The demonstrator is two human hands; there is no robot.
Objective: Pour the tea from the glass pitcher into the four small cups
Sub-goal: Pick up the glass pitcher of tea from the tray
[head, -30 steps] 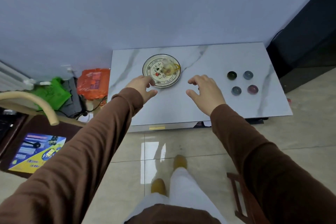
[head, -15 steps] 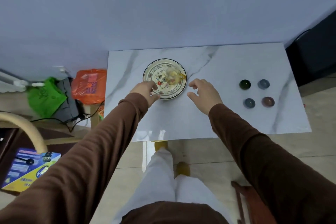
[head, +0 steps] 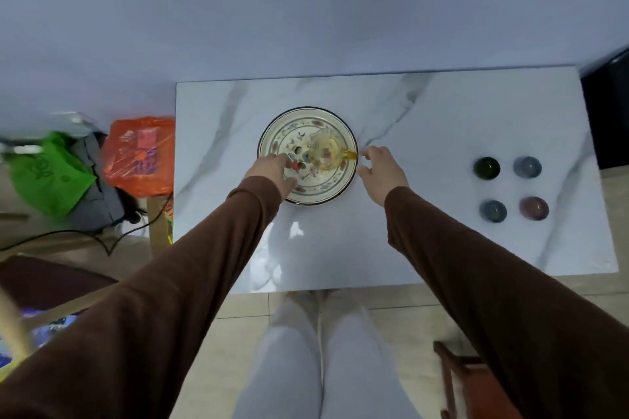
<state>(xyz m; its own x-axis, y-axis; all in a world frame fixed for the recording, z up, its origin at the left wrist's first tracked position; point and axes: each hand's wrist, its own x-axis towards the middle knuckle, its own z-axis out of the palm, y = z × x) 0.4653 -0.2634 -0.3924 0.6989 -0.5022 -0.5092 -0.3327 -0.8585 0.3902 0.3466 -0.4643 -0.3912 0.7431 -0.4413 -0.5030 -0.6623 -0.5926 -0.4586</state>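
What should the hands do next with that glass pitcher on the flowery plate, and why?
Probably the right hand should close its fingers on the amber handle of the glass pitcher. That hand is open, with its fingertips right beside the handle. The pitcher sits on the plate, the left hand rests at the plate's near-left edge, and the four small cups wait off to the right.

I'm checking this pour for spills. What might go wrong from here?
1. The glass pitcher stands on a patterned plate, so it may slide as the right hand takes its amber handle.
2. The four small cups sit far to the right: a long carry with tea.
3. The cups are tiny, so overfilling is easy.
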